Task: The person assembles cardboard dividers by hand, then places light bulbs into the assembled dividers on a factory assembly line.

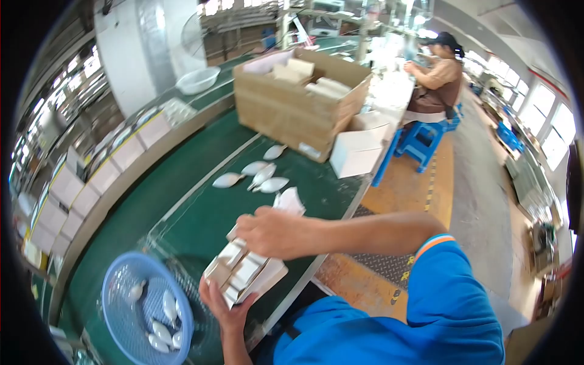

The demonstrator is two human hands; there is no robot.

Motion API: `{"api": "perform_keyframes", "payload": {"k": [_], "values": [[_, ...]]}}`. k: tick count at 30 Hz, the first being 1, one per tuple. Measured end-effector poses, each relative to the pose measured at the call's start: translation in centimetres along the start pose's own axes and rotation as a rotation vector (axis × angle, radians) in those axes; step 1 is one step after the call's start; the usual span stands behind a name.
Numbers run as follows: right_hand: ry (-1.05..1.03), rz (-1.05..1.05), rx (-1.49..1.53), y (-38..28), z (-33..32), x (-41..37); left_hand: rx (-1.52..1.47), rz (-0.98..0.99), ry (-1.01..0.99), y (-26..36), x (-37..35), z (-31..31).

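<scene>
A small open white box (pixel 246 274) with cardboard dividers is tilted over the green surface. My left hand (pixel 226 304) holds its lower end, with the thumb and fingers on opposite sides. My right hand (pixel 267 232) is closed over the box's upper end; what its fingers grip, if anything, is hidden. Just beyond my right hand lies a crumpled white piece (pixel 290 201). Several white bulb-shaped pieces (pixel 263 175) lie farther up on the green surface. A blue basket (pixel 109 304) at the lower left holds several similar white pieces (pixel 162 331).
A large cardboard box (pixel 286 112) with smaller boxes inside stands ahead, beside an open white carton (pixel 359 152). White boxes (pixel 128 152) line the left edge. A white bowl (pixel 198 81) sits farther back. A person (pixel 437 79) sits at the right on a blue stool (pixel 423 141).
</scene>
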State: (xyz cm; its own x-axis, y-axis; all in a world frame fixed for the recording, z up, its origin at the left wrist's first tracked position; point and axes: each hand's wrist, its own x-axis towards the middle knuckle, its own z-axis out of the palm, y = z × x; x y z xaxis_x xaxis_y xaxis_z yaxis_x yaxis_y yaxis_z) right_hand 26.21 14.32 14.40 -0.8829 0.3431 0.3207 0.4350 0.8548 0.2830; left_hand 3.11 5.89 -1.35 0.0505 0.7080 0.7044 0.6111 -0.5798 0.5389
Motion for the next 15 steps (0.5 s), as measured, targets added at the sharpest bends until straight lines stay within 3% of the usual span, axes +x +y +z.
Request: {"api": "perform_keyframes", "payload": {"k": [4, 7, 9, 11, 13, 15], "values": [[0.017, 0.054, 0.046, 0.1, 0.7, -0.5, -0.014, 0.014, -0.004, -0.3, -0.1, 0.0], [0.162, 0.084, 0.141, -0.3, 0.6, -0.4, -0.007, 0.003, -0.014, -0.4, -0.1, -0.2], [-0.011, 0.125, 0.146, -0.6, 0.1, 0.3, 0.035, 0.018, -0.038, -0.4, 0.0, -0.3], [0.014, 0.117, 0.118, -0.9, 0.0, 1.0, 0.011, 0.006, -0.023, -0.6, -0.4, -0.2], [-0.125, 0.201, 0.017, -1.1, 0.3, 1.7, -0.006, -0.027, -0.013, -1.1, -0.4, -0.1], [-0.075, 0.253, 0.075, -1.2, 0.8, 2.2, 0.066, -0.002, 0.005, -1.1, -0.4, 0.1]]}}
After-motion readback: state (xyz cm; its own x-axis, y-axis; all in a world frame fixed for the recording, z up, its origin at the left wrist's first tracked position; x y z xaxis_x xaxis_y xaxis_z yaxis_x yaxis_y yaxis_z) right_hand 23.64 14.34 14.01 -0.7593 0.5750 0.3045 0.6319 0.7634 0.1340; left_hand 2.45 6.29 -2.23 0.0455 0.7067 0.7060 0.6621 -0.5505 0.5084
